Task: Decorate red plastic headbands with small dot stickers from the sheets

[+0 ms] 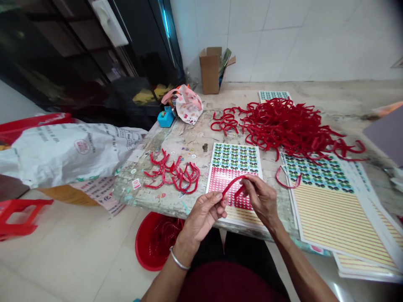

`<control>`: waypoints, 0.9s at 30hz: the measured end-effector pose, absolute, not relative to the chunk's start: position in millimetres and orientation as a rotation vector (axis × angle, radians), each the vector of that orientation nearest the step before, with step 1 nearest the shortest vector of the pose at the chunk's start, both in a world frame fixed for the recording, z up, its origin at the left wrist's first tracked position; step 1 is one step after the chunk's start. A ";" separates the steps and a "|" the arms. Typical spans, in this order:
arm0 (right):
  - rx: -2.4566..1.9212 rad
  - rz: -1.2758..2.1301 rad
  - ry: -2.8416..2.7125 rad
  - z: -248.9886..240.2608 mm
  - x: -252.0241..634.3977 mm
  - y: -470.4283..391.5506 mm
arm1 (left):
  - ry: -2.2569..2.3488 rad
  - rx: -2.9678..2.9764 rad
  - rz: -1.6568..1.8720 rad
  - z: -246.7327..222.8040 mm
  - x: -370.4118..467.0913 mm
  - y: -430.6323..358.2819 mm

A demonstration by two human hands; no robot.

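A curved red band [233, 182] is held above a printed sticker sheet [234, 157] at the table's front edge. My left hand [206, 212] pinches its left end between thumb and fingers. The fingers of my right hand [260, 197] close on its upper right part, and the other end hangs below them. Left of the sheet lies a loose group of red bands [185, 178]. A large pile of red bands [283, 121] covers the back right of the table. One single band [288, 184] rests on the table and the edge of the right-hand sheets.
Striped sticker sheets [340, 218] overhang the table's front right. A red basin [151, 251] with bands stands on the floor. At the back are a cardboard box [210, 73], a patterned bag [189, 107] and a blue container [165, 118]. A white sack [69, 149] lies at left.
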State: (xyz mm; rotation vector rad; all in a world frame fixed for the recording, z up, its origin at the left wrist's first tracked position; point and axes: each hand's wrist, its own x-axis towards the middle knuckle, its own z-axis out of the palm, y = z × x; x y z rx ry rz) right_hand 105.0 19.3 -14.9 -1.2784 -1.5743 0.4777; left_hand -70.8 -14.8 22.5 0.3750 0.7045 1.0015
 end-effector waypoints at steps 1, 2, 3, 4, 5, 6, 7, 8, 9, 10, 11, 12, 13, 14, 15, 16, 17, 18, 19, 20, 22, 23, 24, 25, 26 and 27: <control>-1.270 0.469 -1.578 -15.3 104.8 20.3 | 0.702 0.376 0.992 23.4 -70.9 -14.7; -1.261 0.457 -1.585 -15.5 104.8 21.3 | 0.701 0.376 0.982 24.2 -70.6 -14.9; -1.252 0.441 -1.596 -15.4 104.8 22.3 | 0.703 0.375 0.973 24.8 -69.9 -15.3; -1.242 0.424 -1.609 -14.9 104.9 23.3 | 0.708 0.371 0.963 25.2 -69.0 -15.8; -1.232 0.410 -1.622 -14.1 105.1 24.2 | 0.714 0.364 0.956 25.4 -67.9 -16.3; -1.221 0.402 -1.634 -13.1 105.5 25.2 | 0.719 0.356 0.951 25.4 -66.8 -16.6; -1.211 0.406 -1.647 -11.9 106.3 26.1 | 0.725 0.352 0.954 25.3 -65.9 -16.8; -1.205 0.424 -1.665 -10.9 107.7 27.0 | 0.734 0.353 0.966 25.2 -65.4 -16.8; -1.206 0.454 -1.691 -10.1 110.2 27.7 | 0.751 0.362 0.990 25.1 -65.4 -16.4; -1.213 0.485 -1.719 -10.1 113.8 28.2 | 0.780 0.379 1.031 24.8 -66.1 -15.7; -1.231 0.507 -1.744 -11.2 118.8 28.2 | 0.821 0.401 1.084 24.6 -67.5 -14.8; -1.261 0.512 -1.761 -13.6 124.9 27.7 | 0.869 0.424 1.143 24.2 -69.5 -13.6; -1.304 0.498 -1.769 -17.4 131.8 26.6 | 0.919 0.443 1.200 23.6 -72.1 -12.5; -1.355 0.467 -1.773 -22.6 139.0 24.7 | 0.963 0.458 1.250 22.8 -74.9 -11.4; -1.406 0.426 -1.783 -28.8 145.7 22.2 | 0.999 0.467 1.291 21.6 -77.6 -10.7; -1.453 0.385 -1.806 -35.7 151.5 19.3 | 1.027 0.476 1.318 19.9 -80.0 -10.3; -1.487 0.347 -1.836 -42.7 155.8 16.0 | 1.051 0.487 1.332 17.6 -81.8 -10.6; -1.512 0.314 -1.865 -49.2 158.3 12.9 | 1.073 0.503 1.339 14.7 -83.0 -11.4; -1.529 0.283 -1.886 -54.7 159.1 10.0 | 1.094 0.524 1.340 10.9 -83.5 -12.8; -1.541 0.254 -1.897 -58.8 158.5 7.8 | 1.115 0.550 1.338 6.5 -83.6 -14.6; -1.569 0.210 -1.908 -62.6 154.8 5.9 | 1.164 0.612 1.326 -4.1 -83.1 -19.2; -1.582 0.201 -1.922 -62.5 152.5 6.1 | 1.197 0.648 1.318 -9.9 -83.0 -21.7; -1.592 0.202 -1.945 -61.6 150.5 6.9 | 1.243 0.693 1.309 -15.8 -83.2 -24.2; -1.601 0.213 -1.970 -60.2 148.9 8.1 | 1.296 0.740 1.299 -21.5 -83.7 -26.5; -1.609 0.228 -1.991 -58.8 147.7 9.2 | 1.350 0.784 1.291 -26.8 -84.6 -28.6; -1.616 0.243 -2.005 -57.7 146.9 10.2 | 1.399 0.822 1.286 -31.6 -85.6 -30.4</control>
